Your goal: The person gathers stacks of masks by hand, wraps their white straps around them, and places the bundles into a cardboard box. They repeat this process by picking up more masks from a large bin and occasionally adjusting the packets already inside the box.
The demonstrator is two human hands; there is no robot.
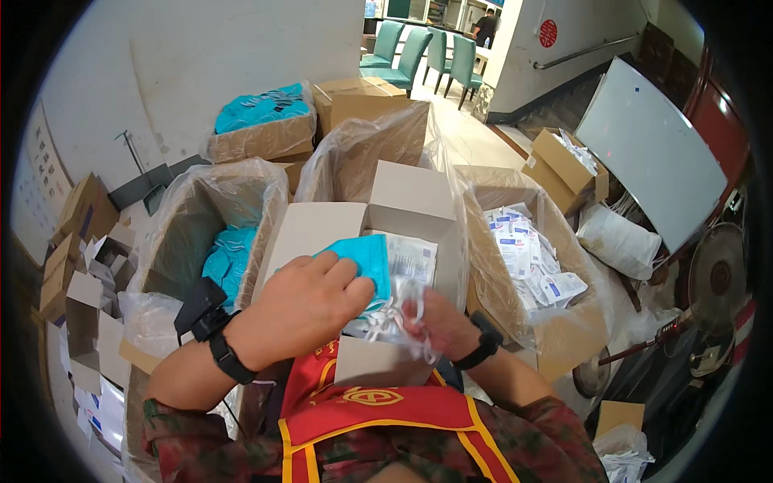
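Over an open white carton [411, 185] in front of me, my left hand [314, 290] is closed around a folded teal face mask [366, 256]. Blurred white straps [400, 318] hang beside the mask. My right hand [443, 324] has its fingers bent in on these straps, partly smeared by motion. Flat white printed packets [414, 256] lie inside the carton below the hands. To the left, a plastic-lined cardboard box [173, 249] holds loose teal masks [229, 256]. Another lined box [495, 302] on the right contains many white printed sachets [523, 245].
Behind the carton stands a tall lined box [374, 157]. More teal masks [262, 109] fill a box at the back left. Opened white cartons [88, 322] pile up at far left. A whiteboard [652, 149] leans at right, near a fan [719, 274]. Green chairs [411, 60] stand farther off.
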